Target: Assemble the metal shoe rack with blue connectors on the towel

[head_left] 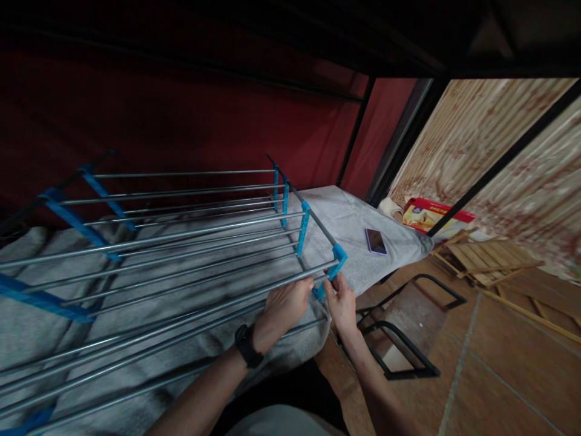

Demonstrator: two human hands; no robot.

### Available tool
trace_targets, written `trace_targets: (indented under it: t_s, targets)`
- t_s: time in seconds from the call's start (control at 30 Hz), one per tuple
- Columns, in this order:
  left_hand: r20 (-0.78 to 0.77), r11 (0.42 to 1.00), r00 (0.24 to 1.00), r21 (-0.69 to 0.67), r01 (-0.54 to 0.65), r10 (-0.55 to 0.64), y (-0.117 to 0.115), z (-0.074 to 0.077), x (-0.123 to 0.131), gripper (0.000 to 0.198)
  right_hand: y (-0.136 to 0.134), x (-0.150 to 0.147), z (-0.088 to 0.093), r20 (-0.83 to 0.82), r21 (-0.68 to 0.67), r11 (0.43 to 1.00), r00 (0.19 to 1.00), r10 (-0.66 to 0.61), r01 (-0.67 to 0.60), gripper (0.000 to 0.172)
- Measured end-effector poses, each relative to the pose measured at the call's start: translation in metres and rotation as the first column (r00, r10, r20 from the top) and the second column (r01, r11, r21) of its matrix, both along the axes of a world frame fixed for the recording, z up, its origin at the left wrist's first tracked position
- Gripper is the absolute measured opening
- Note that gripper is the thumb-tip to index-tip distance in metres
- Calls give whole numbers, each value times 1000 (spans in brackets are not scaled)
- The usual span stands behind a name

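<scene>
A rack of grey metal tubes (pixel 181 239) joined by blue plastic connectors lies along a grey blanket. At its near right corner, my left hand (pixel 288 301), with a black watch (pixel 248 346) on the wrist, is closed around a metal tube (pixel 272 283); its fingertips are partly hidden. Just to the right, my right hand (pixel 342 304) grips the lower part of the blue plastic connector (pixel 334 266) between thumb and fingers. Tube ends run into this connector from the left. Other blue connectors (pixel 302 227) stand along the right end of the rack.
A phone (pixel 376 241) lies on the blanket (pixel 333 203) to the right. Black frame bars (pixel 508 157) rise beyond the bed. On the tiled floor are a black-framed chair (pixel 408 321), a folded wooden piece (pixel 490 260) and a red-and-yellow box (pixel 426 215).
</scene>
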State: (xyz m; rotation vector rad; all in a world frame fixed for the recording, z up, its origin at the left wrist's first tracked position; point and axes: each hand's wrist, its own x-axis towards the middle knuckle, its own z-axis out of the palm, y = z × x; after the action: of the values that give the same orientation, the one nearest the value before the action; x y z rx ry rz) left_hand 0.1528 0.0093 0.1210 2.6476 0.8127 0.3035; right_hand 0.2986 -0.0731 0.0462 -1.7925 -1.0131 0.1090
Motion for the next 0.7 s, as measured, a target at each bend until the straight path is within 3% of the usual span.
trace_targets:
  t_s: [0.43, 0.6, 0.7]
  targets:
    - [-7, 999, 999, 32, 44, -43, 2, -2, 2, 30, 1, -1, -4, -8, 1, 999, 999, -46, 46, 33]
    - [54, 981, 998, 194, 21, -32, -15, -2, -7, 25, -7, 3, -12, -63, 52, 998, 998, 28, -25, 42]
    - [56, 950, 998, 312, 18, -37, -23, -4, -19, 23, -13, 14, -21, -16, 10, 1000, 1000, 9, -9, 47]
